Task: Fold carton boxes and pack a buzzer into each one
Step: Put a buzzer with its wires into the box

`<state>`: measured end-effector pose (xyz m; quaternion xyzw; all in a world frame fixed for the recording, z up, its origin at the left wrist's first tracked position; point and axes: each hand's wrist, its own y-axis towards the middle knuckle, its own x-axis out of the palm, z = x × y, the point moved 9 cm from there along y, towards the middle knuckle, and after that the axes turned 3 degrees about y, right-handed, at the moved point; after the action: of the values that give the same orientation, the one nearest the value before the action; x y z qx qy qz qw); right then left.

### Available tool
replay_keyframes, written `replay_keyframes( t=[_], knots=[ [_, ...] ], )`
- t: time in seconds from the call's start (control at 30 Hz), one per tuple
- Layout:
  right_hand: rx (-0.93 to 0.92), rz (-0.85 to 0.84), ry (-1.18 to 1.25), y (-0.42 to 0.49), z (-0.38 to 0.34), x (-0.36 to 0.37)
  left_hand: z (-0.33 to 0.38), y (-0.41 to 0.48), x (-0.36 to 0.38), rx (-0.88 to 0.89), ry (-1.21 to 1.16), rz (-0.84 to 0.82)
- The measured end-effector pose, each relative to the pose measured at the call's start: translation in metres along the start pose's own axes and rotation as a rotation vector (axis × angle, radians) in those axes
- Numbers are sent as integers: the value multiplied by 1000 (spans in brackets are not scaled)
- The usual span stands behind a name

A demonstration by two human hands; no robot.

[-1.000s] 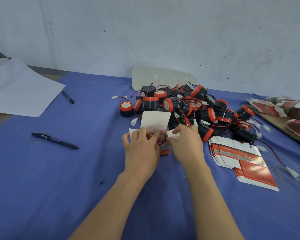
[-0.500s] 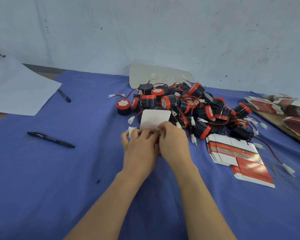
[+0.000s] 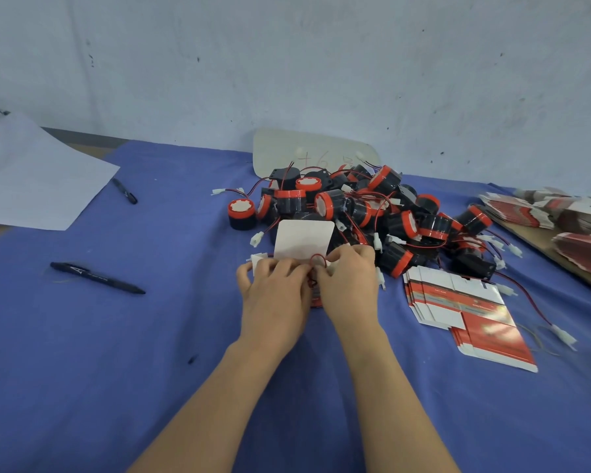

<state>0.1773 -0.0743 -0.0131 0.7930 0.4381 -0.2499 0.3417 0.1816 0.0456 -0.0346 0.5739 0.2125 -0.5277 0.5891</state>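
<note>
Both hands meet over one carton (image 3: 316,297). The left hand (image 3: 273,291) curls round its near side and holds it, while the right hand (image 3: 350,281) seems to pinch the red wire (image 3: 318,258) between the thumbs. Half a second ago the right hand covered that loop; now it has eased rightward and the loop springs up again, so the lead is not yet tucked in. The buzzer itself is hidden under the fingers, probably inside. Just beyond the fingertips the flap (image 3: 302,242) stands open. Farther off lies the pile (image 3: 372,209).

Matt blue cloth (image 3: 185,336); seemingly glossy card cartons (image 3: 471,312)
</note>
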Motion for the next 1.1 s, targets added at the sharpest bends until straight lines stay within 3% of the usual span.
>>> replay_keyframes(
  t=[0.13,0.3,0.5,0.67,0.83,1.1],
  knots=[
    [-37,11,44,0,-2,-5,0,-1,-1,-4,0,9],
    [-90,-90,88,-2,-8,6,0,0,-1,-13,-21,-2],
    [-116,-116,53,0,-6,8,1,-1,-1,12,-28,-14],
    [-100,-98,-116,1,-1,5,1,-1,-2,3,-28,-4],
    [-91,-179,-3,3,1,4,-4,1,-2,-37,-79,-6],
    [-88,33,-71,3,0,0,-4,1,-4,-44,-111,16]
  ],
)
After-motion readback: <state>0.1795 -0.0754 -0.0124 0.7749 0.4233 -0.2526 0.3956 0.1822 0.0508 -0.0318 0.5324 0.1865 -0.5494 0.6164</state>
